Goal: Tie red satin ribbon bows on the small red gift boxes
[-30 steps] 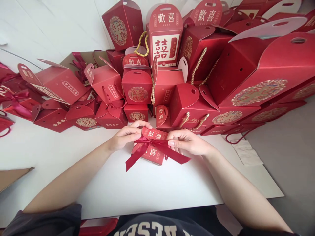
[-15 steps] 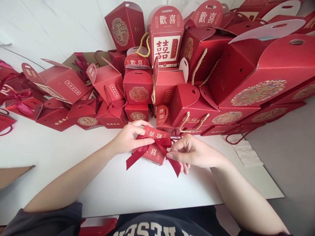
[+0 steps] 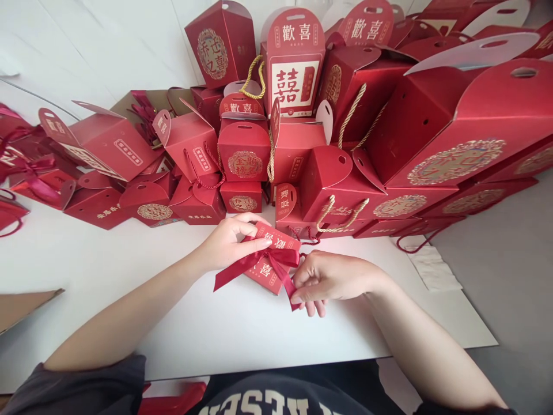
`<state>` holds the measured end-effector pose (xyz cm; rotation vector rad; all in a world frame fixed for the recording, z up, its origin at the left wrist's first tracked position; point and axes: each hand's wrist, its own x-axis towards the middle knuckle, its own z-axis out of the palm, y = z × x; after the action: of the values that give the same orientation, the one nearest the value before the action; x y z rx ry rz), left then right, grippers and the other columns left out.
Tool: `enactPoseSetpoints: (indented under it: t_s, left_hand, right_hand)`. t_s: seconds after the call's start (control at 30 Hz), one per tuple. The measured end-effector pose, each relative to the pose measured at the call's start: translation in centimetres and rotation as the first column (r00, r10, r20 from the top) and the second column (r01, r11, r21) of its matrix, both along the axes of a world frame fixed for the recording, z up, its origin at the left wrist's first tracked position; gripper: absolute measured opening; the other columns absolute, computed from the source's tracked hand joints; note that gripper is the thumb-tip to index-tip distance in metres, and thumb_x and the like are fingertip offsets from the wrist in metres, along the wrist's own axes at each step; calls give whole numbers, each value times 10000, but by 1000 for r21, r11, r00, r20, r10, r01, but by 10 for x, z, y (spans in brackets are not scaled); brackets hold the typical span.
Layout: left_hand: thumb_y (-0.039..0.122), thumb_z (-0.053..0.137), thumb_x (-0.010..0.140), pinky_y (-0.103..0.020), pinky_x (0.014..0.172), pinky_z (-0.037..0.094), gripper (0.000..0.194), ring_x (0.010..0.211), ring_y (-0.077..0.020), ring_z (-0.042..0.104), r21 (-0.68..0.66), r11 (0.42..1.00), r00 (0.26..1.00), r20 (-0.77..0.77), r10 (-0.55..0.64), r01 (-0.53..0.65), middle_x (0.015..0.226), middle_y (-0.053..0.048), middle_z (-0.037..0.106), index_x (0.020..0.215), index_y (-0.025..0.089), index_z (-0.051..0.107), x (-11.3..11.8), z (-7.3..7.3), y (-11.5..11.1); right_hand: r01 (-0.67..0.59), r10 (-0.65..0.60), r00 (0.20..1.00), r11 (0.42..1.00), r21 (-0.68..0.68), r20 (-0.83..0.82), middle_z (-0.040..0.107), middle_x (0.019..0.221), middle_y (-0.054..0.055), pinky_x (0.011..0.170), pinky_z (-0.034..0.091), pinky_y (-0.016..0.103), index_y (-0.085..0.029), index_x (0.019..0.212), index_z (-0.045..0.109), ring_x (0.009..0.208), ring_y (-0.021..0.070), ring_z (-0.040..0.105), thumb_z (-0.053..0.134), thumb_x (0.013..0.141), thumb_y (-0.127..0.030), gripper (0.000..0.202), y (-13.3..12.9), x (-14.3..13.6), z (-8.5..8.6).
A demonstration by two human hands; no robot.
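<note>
A small red gift box point(image 3: 270, 272) with gold characters lies on the white table point(image 3: 216, 323) in front of me. A dark red ribbon point(image 3: 250, 262) is tied in a bow across it. My left hand point(image 3: 231, 242) pinches the knot and the left loop of the bow against the box top. My right hand point(image 3: 330, 278) grips the ribbon's right tail just below and right of the box. The left tail trails out over the table.
A big heap of red gift boxes point(image 3: 302, 144) with cord handles fills the far half of the table. More boxes with ribbons point(image 3: 26, 173) lie at the far left. A cardboard piece point(image 3: 21, 308) pokes in at the left edge. A white tissue point(image 3: 434, 268) lies right.
My right hand has slid down and back toward me along the right ribbon tail. The box has tilted slightly and the bow has drawn tighter. My left hand stays on the knot.
</note>
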<state>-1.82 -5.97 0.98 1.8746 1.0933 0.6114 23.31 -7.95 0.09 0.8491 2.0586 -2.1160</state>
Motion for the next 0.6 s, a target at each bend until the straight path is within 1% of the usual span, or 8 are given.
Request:
enactPoseSetpoints:
  t_s: [0.1, 0.2, 0.27, 0.37, 0.43, 0.47, 0.53, 0.6]
  left_hand:
    - [393, 657, 863, -395, 952, 479, 349, 1025, -222, 651, 91, 988, 993, 12, 122, -122, 1142, -64, 661, 590, 175, 643, 4, -3, -5]
    - [368, 621, 891, -407, 942, 474, 348, 1046, -228, 638, 219, 946, 971, 23, 239, -238, 1090, -66, 675, 595, 186, 652, 11, -4, -13]
    - [356, 609, 900, -412, 939, 468, 345, 1054, -228, 629, 277, 924, 962, 11, 273, -265, 1072, -58, 684, 599, 193, 654, 14, -5, -17]
    - [350, 576, 921, -408, 928, 464, 360, 1034, -220, 629, 311, 911, 960, 10, 281, -270, 1062, -48, 687, 605, 192, 648, 16, -6, -21]
    - [348, 544, 938, -395, 920, 465, 411, 1023, -216, 634, 309, 911, 961, 29, 276, -271, 1042, -46, 686, 566, 182, 604, 16, -7, -22]
    - [346, 533, 943, -388, 915, 465, 433, 1023, -215, 635, 305, 912, 961, 41, 274, -273, 1033, -46, 684, 547, 177, 578, 16, -8, -22]
    - [343, 527, 944, -375, 907, 466, 451, 1020, -212, 639, 298, 913, 960, 59, 274, -279, 1030, -48, 681, 527, 172, 546, 15, -10, -22]
    - [340, 536, 938, -373, 900, 467, 446, 1004, -209, 643, 299, 912, 959, 62, 276, -282, 1034, -47, 681, 526, 170, 548, 15, -11, -21]
  right_hand:
    - [133, -145, 989, 955, 264, 26, 746, 896, 44, 610, 521, 235, -178, 964, 705, 655, 132, 697, 528, 966, -417, 297, -1, 12, 12]
    - [335, -384, 923, 786, 520, -15, 733, 850, 45, 690, 502, 281, -196, 951, 654, 717, 165, 691, 339, 1027, -494, 440, -8, 18, 27]
    - [351, -470, 882, 626, 696, -23, 711, 795, 47, 650, 464, 297, -198, 926, 611, 684, 186, 664, 377, 992, -574, 448, -18, 12, 31]
    - [212, -523, 852, 291, 933, -31, 671, 780, 70, 562, 375, 308, -183, 937, 565, 648, 212, 620, 507, 915, -619, 440, -32, -8, 27]
    - [127, -526, 848, 75, 989, -68, 657, 813, 84, 552, 345, 309, -176, 921, 572, 687, 212, 612, 505, 953, -499, 331, -38, -21, 19]
    - [101, -526, 846, -5, 995, -88, 651, 819, 82, 551, 337, 308, -177, 903, 580, 705, 206, 608, 487, 974, -407, 258, -40, -27, 15]
    - [89, -527, 840, -92, 992, -125, 642, 794, 66, 551, 325, 306, -180, 863, 594, 711, 189, 598, 448, 985, -249, 202, -40, -33, 10]
    - [135, -529, 835, -76, 988, -155, 636, 767, 58, 548, 320, 305, -179, 832, 603, 690, 179, 587, 423, 990, -211, 242, -37, -33, 9]
